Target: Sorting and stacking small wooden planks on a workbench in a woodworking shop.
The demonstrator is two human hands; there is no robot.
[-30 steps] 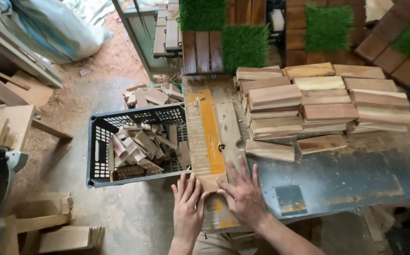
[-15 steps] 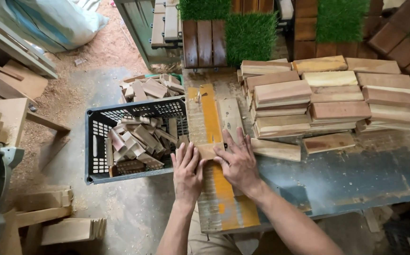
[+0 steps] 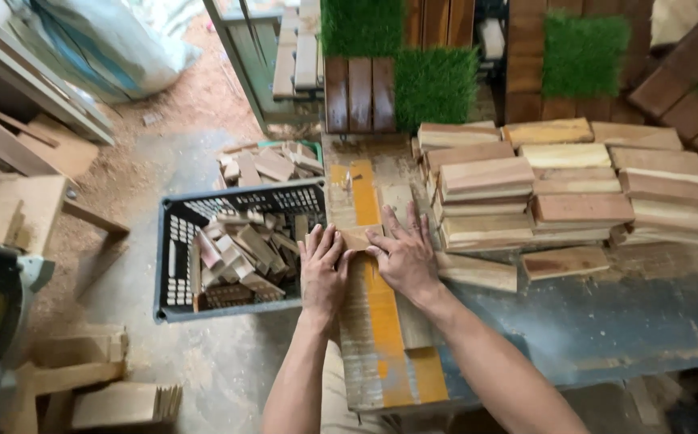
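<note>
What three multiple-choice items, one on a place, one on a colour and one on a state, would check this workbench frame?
1. Where is the dark plastic crate?
A. on the stack of boards
B. on the floor left of the bench
C. under the grass tiles

2. What colour is the stripe along the bench top?
A. orange
B. blue
C. white

3. How are the two hands placed?
A. both raised in the air
B. one inside the crate
C. both flat around a small wood block

Answers:
1 B, it stands beside the bench's left edge, full of wood offcuts.
2 A, an orange band runs lengthwise.
3 C, the left hand and right hand press down at the small wood block.
</note>
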